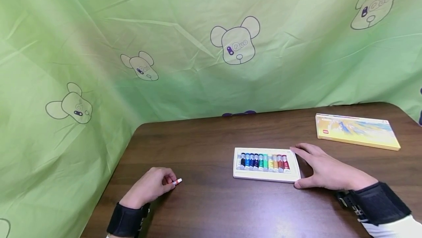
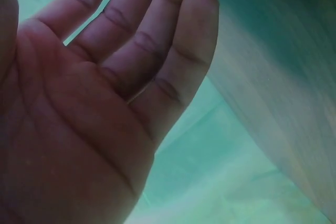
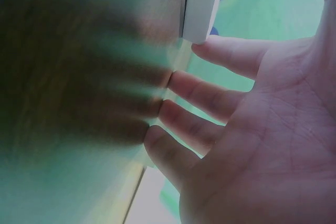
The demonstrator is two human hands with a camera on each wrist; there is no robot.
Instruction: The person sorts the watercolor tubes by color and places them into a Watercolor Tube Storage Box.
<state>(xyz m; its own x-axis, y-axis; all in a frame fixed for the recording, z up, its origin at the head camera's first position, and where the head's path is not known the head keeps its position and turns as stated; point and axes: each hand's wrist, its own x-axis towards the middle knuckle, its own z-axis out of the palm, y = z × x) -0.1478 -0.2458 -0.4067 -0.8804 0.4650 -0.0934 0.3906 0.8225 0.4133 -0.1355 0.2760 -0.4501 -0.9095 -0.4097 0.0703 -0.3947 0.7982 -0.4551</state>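
Observation:
My left hand [image 1: 150, 186] is low over the left part of the table, pinching a small paint tube [image 1: 178, 181] with a white cap and an orange-red band. The left wrist view shows the palm and fingers; the tube is hidden there. At the right end of a white tray [image 1: 263, 150], my right hand [image 1: 324, 170] grips it, thumb at the near corner and index finger at the far one. Several paint tubes [image 1: 260, 162] lie in a row in the tray, from blues through green and yellow to red. In the right wrist view, one fingertip touches the tray's corner [image 3: 202, 9].
A flat yellow box [image 1: 357, 131] with a painted picture on its lid lies at the back right, beyond my right hand. The brown wooden table [image 1: 197, 212] meets a green curtain [image 1: 184, 80] printed with bear heads behind it and at the left.

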